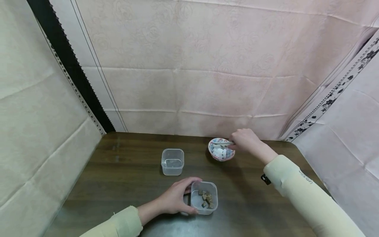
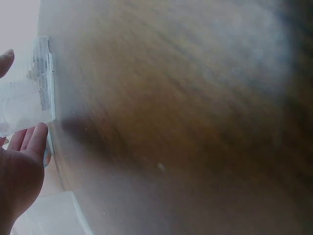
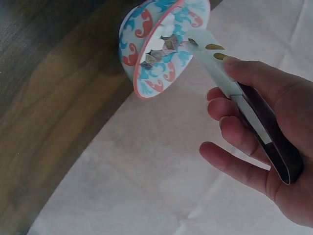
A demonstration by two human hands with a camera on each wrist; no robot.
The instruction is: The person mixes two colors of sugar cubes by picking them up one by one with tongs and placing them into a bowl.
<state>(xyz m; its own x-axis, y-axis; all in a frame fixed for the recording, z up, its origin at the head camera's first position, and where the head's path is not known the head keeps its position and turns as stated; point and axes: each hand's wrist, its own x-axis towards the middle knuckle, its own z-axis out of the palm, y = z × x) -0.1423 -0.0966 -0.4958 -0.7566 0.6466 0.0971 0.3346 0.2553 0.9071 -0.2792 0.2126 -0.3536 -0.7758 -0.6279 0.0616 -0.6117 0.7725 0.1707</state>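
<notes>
My left hand [image 1: 179,197] grips the side of a clear plastic container [image 1: 196,210] with small brown cubes [image 1: 207,199] in it. In the left wrist view, the fingers of the left hand [image 2: 22,169] lie along that container [image 2: 24,105]. At the back right, my right hand [image 1: 244,140] holds a pair of tongs [image 1: 223,143], light at the front and dark at the handle in the right wrist view. Their tips reach into a patterned bowl [image 3: 142,29]. White cubes [image 1: 219,153] lie in the bowl, with several brown cubes [image 3: 154,56] among them.
A second clear plastic container [image 1: 172,162] stands left of the bowl on the brown wooden table [image 1: 130,184]. Pale cloth [image 1: 189,82] hangs behind the table and along both sides.
</notes>
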